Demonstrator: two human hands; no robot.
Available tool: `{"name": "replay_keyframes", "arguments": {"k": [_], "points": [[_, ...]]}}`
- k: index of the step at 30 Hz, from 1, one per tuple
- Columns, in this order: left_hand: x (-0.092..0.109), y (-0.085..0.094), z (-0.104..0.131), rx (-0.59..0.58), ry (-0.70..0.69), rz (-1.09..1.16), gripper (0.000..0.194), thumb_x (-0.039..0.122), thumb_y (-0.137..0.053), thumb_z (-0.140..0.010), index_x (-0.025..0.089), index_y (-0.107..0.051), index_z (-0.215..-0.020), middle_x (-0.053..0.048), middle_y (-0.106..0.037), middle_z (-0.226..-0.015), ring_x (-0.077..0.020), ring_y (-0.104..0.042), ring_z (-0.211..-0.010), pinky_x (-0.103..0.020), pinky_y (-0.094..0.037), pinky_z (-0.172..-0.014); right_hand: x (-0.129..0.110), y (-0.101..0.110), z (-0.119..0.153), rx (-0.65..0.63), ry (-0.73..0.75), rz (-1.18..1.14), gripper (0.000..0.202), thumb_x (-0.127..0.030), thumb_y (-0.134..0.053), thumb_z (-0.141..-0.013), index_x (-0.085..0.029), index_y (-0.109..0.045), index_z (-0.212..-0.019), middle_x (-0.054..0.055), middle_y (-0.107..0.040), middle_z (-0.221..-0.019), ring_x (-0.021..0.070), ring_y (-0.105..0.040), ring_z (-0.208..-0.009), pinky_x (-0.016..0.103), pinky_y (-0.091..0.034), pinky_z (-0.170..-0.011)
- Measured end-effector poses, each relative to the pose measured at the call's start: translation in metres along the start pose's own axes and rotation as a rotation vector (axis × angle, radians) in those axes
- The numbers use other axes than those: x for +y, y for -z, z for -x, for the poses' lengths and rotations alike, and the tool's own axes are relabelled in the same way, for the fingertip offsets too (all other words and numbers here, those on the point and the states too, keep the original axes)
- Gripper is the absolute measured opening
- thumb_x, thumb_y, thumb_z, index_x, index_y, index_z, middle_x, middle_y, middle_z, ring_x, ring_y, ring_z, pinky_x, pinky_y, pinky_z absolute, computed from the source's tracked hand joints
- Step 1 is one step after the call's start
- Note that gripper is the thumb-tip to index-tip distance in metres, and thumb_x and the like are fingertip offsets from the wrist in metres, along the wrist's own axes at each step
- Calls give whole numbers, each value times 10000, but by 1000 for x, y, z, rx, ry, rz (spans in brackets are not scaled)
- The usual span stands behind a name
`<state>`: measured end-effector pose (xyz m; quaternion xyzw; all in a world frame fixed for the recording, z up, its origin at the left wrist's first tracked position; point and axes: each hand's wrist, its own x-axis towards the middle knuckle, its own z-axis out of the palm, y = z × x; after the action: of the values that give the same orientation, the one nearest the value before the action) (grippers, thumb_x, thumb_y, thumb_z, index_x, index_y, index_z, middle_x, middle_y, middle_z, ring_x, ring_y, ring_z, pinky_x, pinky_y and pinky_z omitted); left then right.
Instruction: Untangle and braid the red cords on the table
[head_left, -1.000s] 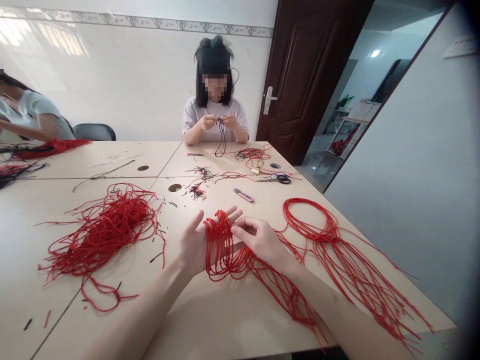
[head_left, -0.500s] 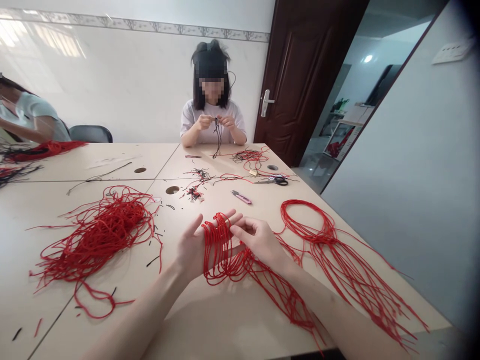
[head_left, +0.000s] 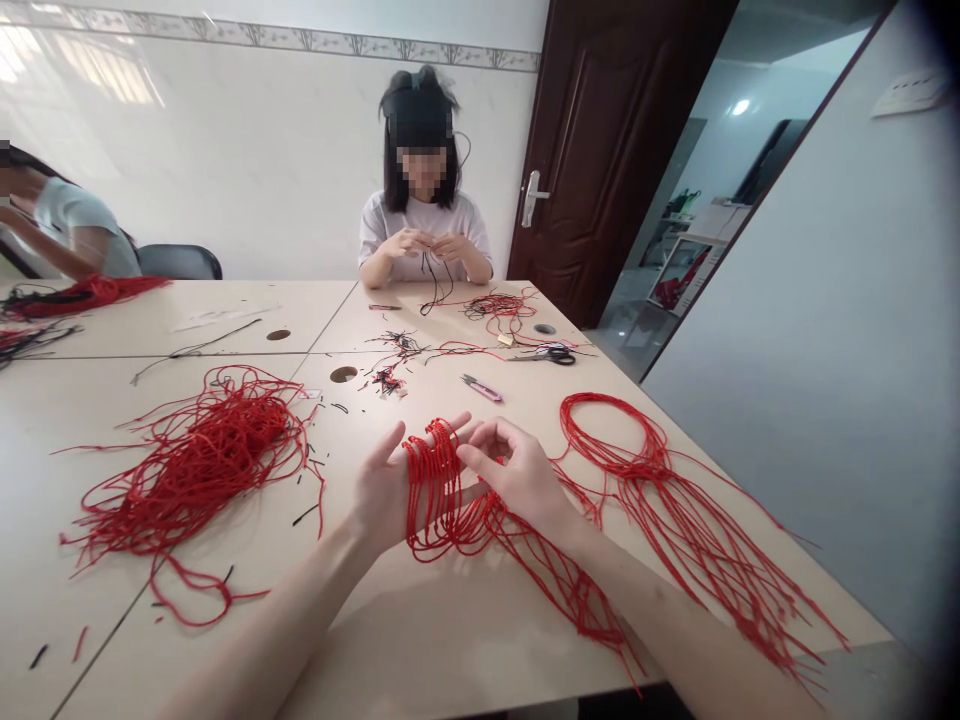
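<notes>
Several loops of red cord (head_left: 433, 495) hang around the fingers of my left hand (head_left: 386, 495), whose palm is up, with thumb and fingers stretched apart. My right hand (head_left: 517, 470) is beside its fingertips, thumb and index finger pinched together at the outermost loops. What exactly is in that pinch is too small to tell. Long loose cord ends (head_left: 577, 590) trail from the loops under my right forearm onto the table. To the right lies a coiled bundle of red cords (head_left: 645, 465), and a tangled red pile (head_left: 202, 460) is on the left.
Pink snips (head_left: 482, 388) and black-handled scissors (head_left: 555, 355) lie beyond my hands, near black and red scraps (head_left: 390, 380). Across the table (head_left: 420, 650) a person (head_left: 424, 230) handles black cords. Another person (head_left: 82, 230) sits at the far left, near more red and black cords.
The view has shifted slightly. My hands keep nearly the same pose around the loops. The person opposite has brought both hands closer together over the black cords.
</notes>
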<state>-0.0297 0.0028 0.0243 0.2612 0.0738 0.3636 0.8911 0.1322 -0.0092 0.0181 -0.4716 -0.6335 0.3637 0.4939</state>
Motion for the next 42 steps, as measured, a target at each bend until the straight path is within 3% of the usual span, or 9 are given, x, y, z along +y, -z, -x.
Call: {"name": "replay_keyframes", "arguments": {"k": [6,14,18,22,26,30,35,38,42], "points": [[-2,2,0,-33,2,-10,591,462,-265,-903,204,-263,-1435,-125,-367,-1432,-313,-372,-1271,-509,-213,-1053,-1,-2,4,45,72,183,282,-319,-648,-755,-202,-422,-635,-23,-537,-667,113,-451,-582,243,-386,-565],[-1,8,1,-40,5,-2,592,475,-247,-906,203,-275,-1430,-133,-383,-1420,-310,-385,-1264,-492,-229,-1041,-2,-1,5,58,154,266,274,-353,-521,-855,-204,-443,-639,-14,-501,-625,126,-480,-582,257,-411,-570],[-1,6,1,-42,-7,-4,590,470,-261,-902,181,-309,-1414,-142,-432,-1381,-313,-413,-1241,-491,-241,-1032,-2,1,11,47,508,458,231,-325,-438,-892,-183,-600,-973,102,-582,-977,226,-545,-965,368,-440,-842],[-2,8,0,-23,-11,5,583,472,-275,-902,172,-333,-1399,-141,-463,-1354,-318,-428,-1228,-490,-243,-1029,5,0,13,-128,782,802,651,-496,-351,-903,-109,-266,-1420,178,-348,-1416,308,-267,-1330,497,-215,-1064],[-2,10,-1,-52,-12,22,606,489,-263,-903,162,-301,-1412,-148,-420,-1388,-322,-367,-1275,-489,-215,-1043,11,-3,11,-268,775,977,798,-606,-292,-881,-94,-93,-1460,147,-267,-1478,287,-167,-1380,530,-2,-1104],[-2,11,-1,-55,14,41,620,498,-247,-908,154,-275,-1423,-149,-378,-1419,-324,-316,-1308,-487,-186,-1059,9,-3,12,-190,811,954,890,-686,-257,-836,-80,-74,-1461,178,-255,-1471,305,-187,-1375,556,14,-1096],[-2,11,-1,-58,27,49,661,549,-229,-895,172,-239,-1438,-133,-325,-1453,-312,-268,-1336,-474,-162,-1077,6,-6,14,-277,822,946,832,-652,-351,-835,-111,-194,-1447,154,-336,-1441,310,-276,-1343,569,40,-1090],[-2,11,-1,-52,35,55,673,566,-205,-895,175,-229,-1442,-133,-320,-1457,-310,-264,-1339,-478,-162,-1078,8,-9,16,-213,830,931,828,-673,-343,-820,-130,-244,-1437,157,-353,-1430,323,-269,-1344,584,72,-1076],[-3,13,-1,-35,27,72,695,582,-224,-888,159,-239,-1439,-142,-344,-1442,-311,-282,-1331,-474,-161,-1083,9,-14,17,-251,827,936,801,-628,-308,-862,-124,-134,-1460,129,-304,-1455,277,-232,-1365,535,155,-1072]]}}
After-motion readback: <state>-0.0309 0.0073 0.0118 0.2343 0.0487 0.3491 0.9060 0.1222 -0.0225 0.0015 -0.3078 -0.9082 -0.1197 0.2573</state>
